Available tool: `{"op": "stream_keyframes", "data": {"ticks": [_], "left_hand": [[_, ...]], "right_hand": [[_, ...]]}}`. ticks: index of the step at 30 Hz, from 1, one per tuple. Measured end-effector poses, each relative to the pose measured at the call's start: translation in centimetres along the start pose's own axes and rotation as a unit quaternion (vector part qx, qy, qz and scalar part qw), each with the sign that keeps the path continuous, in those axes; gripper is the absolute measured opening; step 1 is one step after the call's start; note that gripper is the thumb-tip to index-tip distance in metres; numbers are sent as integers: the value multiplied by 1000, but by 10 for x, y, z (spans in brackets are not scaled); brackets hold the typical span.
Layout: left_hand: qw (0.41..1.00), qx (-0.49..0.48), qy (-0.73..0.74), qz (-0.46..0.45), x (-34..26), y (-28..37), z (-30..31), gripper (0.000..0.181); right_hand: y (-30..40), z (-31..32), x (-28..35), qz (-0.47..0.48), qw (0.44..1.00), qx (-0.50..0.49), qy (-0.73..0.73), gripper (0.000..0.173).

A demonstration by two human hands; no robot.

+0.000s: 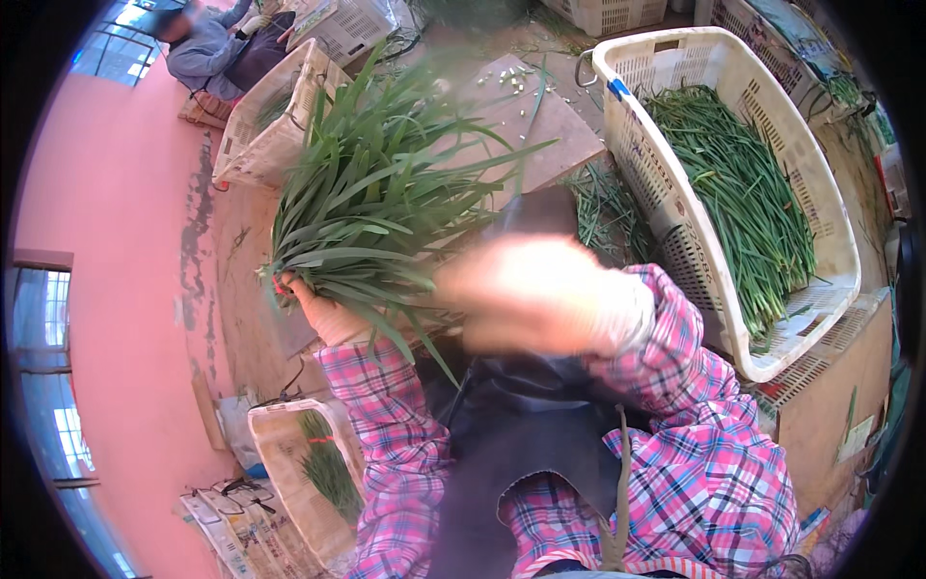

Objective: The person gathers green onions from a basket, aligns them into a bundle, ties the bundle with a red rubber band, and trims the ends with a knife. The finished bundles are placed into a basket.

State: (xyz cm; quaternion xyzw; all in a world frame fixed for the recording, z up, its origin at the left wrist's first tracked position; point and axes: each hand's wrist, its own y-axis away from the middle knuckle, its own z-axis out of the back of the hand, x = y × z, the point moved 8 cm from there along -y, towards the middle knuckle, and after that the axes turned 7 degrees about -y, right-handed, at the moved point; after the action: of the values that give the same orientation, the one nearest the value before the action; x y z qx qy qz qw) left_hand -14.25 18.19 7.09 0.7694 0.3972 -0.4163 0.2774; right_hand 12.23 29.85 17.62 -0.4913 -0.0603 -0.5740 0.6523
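Observation:
A large bunch of green leafy stalks, likely garlic chives (376, 181), fans out to the upper right from my left hand (322, 311). That hand, in a pale glove with bare-looking fingers, grips the bunch at its base, where a red band (281, 285) shows. My right hand (532, 293) is strongly blurred and overexposed, in front of the dark apron and just right of the leaves; its fingers cannot be made out. Past it lies a board (571, 141) with small cut stem pieces (515, 78). Loose green leaves (611, 210) lie between the board and a big crate.
A white plastic crate (662, 195) of green stalks stands at the right. Another crate (268, 427) with a banded bunch is at lower left. A person (206, 54) sits at upper left behind a crate (249, 152). A pink wall (123, 217) runs along the left.

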Motion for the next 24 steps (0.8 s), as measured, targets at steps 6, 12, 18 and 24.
{"op": "stream_keyframes", "data": {"ticks": [6,12,18,24], "left_hand": [[999,11,37,26,5,4,-3,66],[1000,-5,3,8,-5,28,-46,67],[999,-7,21,25,-3,35,-54,64],[999,-28,13,26,-6,39,-53,65]], "right_hand": [[-18,48,10,108,971,-207,-46,19],[-69,40,-8,148,930,-117,315,14],[-83,25,-10,184,902,-48,389,8],[-75,10,-20,228,908,-24,351,5]]}}
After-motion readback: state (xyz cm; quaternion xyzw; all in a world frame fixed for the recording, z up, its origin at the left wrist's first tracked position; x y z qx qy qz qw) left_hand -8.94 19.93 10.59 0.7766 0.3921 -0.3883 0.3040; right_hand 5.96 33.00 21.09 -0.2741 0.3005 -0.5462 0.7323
